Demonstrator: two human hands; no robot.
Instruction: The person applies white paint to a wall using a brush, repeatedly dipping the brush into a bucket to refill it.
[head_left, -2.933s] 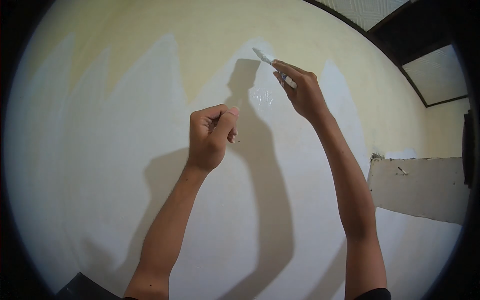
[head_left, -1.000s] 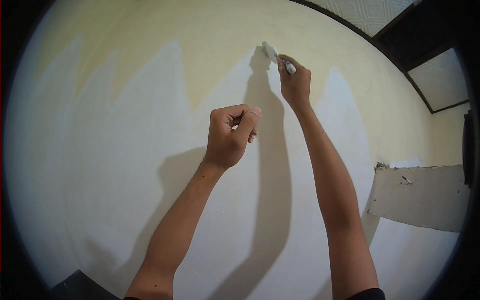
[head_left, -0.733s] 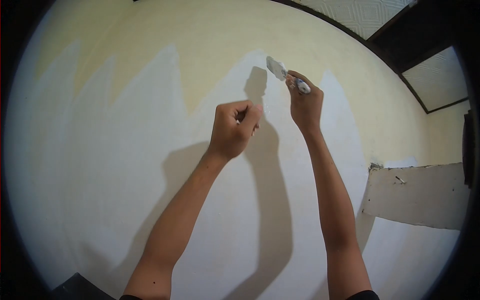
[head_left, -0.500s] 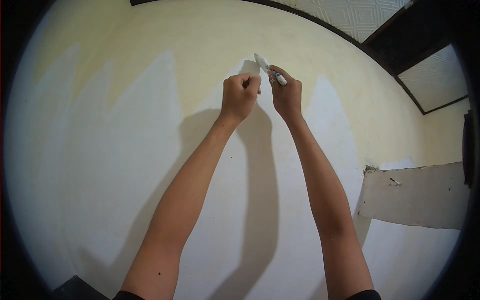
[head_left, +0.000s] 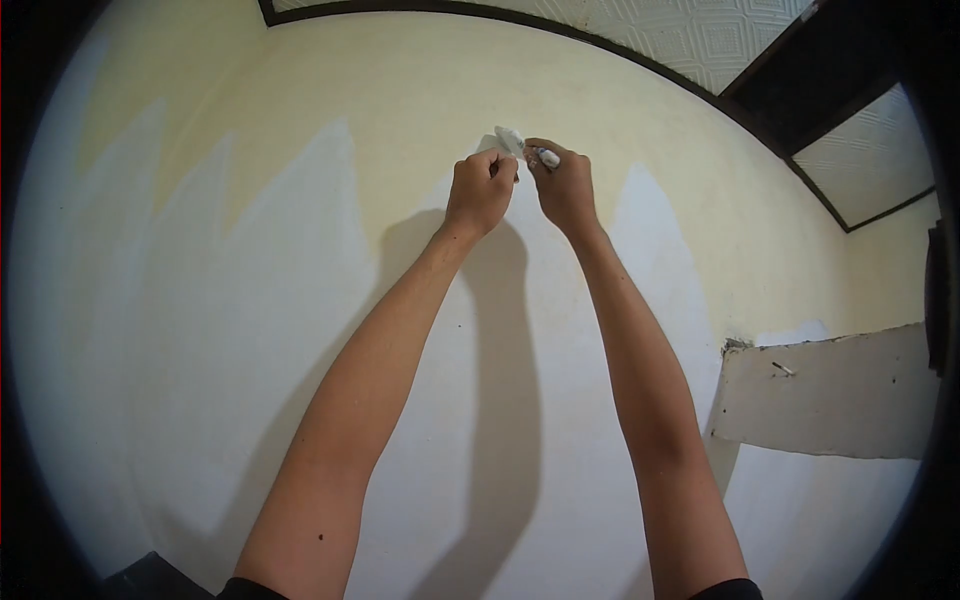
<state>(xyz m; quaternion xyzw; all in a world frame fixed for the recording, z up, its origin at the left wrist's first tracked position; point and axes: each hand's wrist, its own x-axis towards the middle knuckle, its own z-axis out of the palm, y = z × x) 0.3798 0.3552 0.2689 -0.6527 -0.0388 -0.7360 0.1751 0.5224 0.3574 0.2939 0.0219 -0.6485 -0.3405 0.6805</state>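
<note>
My right hand point(head_left: 566, 190) is closed around the handle of a putty knife point(head_left: 509, 139), its blade smeared with white and pointing up and left near the wall. My left hand point(head_left: 480, 192) is a fist just left of it, nearly level. A small dark end of something shows beside the left fingers, but I cannot make out what it is. Both arms reach up in front of a wall point(head_left: 420, 400), which has a white coat rising in jagged peaks into the cream upper part point(head_left: 440, 80). One white peak lies behind my hands.
A grey board point(head_left: 830, 395) with a small white peg-like piece point(head_left: 783, 370) is at the right. Dark trim point(head_left: 610, 45) edges the patterned ceiling panels point(head_left: 720, 45). A dark object point(head_left: 155, 578) shows at the lower left. My arms cast shadows on the wall.
The putty knife and my right hand have moved slightly left and the blade is lower, closer to my left fist. The view has tilted up slightly.
</note>
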